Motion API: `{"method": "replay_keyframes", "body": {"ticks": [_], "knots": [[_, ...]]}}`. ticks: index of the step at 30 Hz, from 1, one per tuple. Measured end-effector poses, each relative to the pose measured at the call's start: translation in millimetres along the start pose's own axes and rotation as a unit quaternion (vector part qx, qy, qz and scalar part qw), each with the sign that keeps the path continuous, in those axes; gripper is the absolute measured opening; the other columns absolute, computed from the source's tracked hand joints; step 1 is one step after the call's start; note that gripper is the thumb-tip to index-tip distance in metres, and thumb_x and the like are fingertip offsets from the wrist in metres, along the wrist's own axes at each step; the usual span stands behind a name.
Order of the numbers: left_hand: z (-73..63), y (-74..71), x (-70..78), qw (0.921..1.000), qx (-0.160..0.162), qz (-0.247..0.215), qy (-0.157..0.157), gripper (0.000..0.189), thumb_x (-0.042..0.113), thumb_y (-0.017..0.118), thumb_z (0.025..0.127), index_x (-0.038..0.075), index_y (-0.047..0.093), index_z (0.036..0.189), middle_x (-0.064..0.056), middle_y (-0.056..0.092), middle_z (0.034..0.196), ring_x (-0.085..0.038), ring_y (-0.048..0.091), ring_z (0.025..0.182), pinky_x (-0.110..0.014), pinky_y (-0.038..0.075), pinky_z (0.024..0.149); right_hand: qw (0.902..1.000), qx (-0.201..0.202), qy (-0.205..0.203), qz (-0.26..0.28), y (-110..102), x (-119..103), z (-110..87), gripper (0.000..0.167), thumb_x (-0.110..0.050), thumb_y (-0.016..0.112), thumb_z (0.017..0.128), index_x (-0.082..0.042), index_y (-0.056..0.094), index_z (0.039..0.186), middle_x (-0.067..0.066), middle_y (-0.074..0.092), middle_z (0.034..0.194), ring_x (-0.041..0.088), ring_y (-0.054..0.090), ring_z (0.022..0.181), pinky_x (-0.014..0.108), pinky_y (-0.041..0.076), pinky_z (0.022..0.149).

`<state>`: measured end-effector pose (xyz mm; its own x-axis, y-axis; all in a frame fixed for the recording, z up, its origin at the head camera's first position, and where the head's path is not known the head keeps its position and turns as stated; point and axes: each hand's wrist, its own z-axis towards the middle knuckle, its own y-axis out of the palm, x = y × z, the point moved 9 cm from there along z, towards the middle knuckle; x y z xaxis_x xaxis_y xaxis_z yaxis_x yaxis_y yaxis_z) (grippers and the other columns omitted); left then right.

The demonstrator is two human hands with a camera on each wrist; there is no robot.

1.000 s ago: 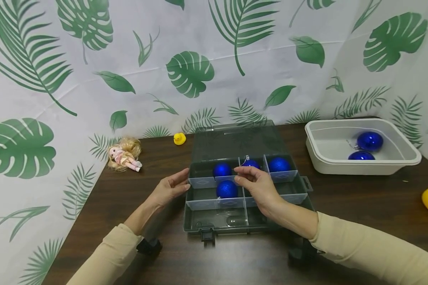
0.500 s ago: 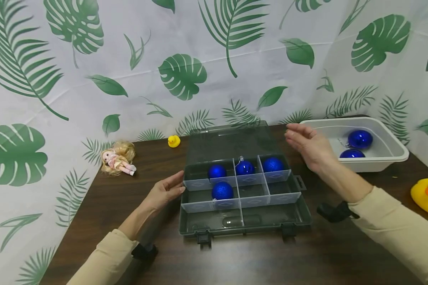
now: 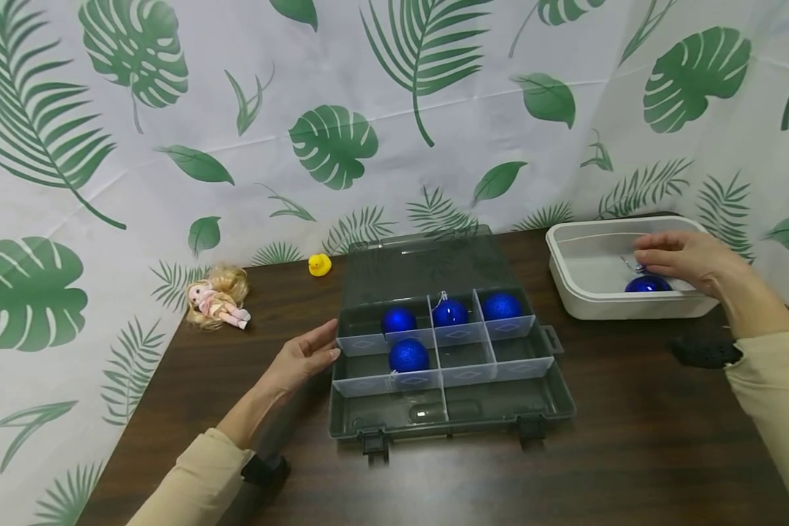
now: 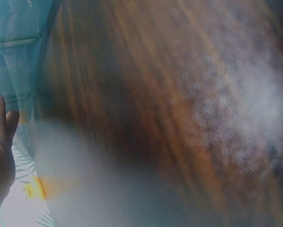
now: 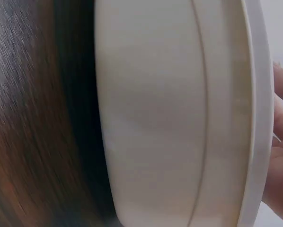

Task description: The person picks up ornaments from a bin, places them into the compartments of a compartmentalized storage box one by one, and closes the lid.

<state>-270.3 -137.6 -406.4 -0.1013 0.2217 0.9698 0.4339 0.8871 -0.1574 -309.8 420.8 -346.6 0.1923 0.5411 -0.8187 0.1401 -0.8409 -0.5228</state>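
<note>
A dark translucent compartment box (image 3: pixel 388 416) lies with its lid (image 3: pixel 427 270) raised. In it are several blue Christmas balls: a matte one (image 3: pixel 399 320), a shiny one (image 3: pixel 450 313) with a silver cap, another matte one (image 3: pixel 502 306), and a glittery one (image 3: pixel 408 356) in the middle row. My left hand (image 3: pixel 297 365) rests with extended fingers against the box's left side. My right hand (image 3: pixel 693 263) reaches into the white tub (image 3: pixel 631 308), above a shiny blue ball (image 3: pixel 647 283). It covers the tub's other ball, so whether the fingers grip that one is hidden.
A blonde doll (image 3: pixel 220 298) and a small yellow duck (image 3: pixel 319 264) lie at the back left. Two latches stick out from the box's front edge. Behind the dark wooden table (image 3: pixel 473 482) hangs a leaf-print cloth (image 3: pixel 250 88).
My right hand has left the box's back middle compartment, where the shiny ball now lies, and moved right into the white tub. My left hand has stayed at the box's side.
</note>
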Motion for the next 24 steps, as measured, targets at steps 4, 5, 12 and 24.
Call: {"method": "replay_keyframes", "body": {"ticks": [4, 5, 12, 24], "knots": [[-0.4, -0.7, -0.3, 1.0, 0.003, -0.002, 0.005, 0.063, 0.008, 0.055, 0.094, 0.001, 0.024, 0.148, -0.021, 0.028, 0.15, -0.032, 0.029, 0.138, -0.043, 0.034, 0.107, 0.9961, -0.009, 0.006, -0.088, -7.2, 3.3, 2.0, 0.072, -0.044, 0.06, 0.09, 0.01, 0.038, 0.134, -0.003, 0.056, 0.11, -0.006, 0.053, 0.087, 0.026, 0.053, 0.081], [-0.5, -0.5, -0.2, 1.0, 0.001, -0.001, 0.007, 0.063, 0.008, 0.055, 0.094, 0.001, 0.023, 0.148, -0.022, 0.027, 0.15, -0.033, 0.029, 0.138, -0.043, 0.034, 0.107, 0.9945, -0.01, 0.008, -0.104, -8.4, 4.4, 2.6, 0.071, -0.042, 0.061, 0.089, 0.01, 0.04, 0.132, 0.004, 0.058, 0.112, -0.001, 0.055, 0.088, 0.03, 0.054, 0.082], [-0.3, 0.2, -3.2, 0.9999, 0.004, -0.012, 0.002, 0.062, 0.005, 0.055, 0.094, 0.002, 0.025, 0.148, -0.02, 0.029, 0.151, -0.031, 0.03, 0.138, -0.04, 0.035, 0.105, 0.9865, -0.054, 0.021, -0.153, -5.5, 15.0, 3.5, 0.064, -0.032, 0.065, 0.089, 0.015, 0.045, 0.126, 0.019, 0.059, 0.112, 0.021, 0.058, 0.094, 0.042, 0.053, 0.084], [0.2, 0.5, -2.6, 0.9998, 0.006, -0.018, -0.003, 0.062, 0.006, 0.055, 0.093, 0.003, 0.026, 0.148, -0.019, 0.029, 0.151, -0.031, 0.031, 0.138, -0.046, 0.031, 0.107, 0.9714, -0.085, -0.023, -0.221, 13.0, 7.7, 2.7, 0.06, -0.035, 0.062, 0.09, 0.011, 0.05, 0.127, 0.038, 0.045, 0.126, 0.045, 0.043, 0.109, 0.055, 0.043, 0.084]]}}
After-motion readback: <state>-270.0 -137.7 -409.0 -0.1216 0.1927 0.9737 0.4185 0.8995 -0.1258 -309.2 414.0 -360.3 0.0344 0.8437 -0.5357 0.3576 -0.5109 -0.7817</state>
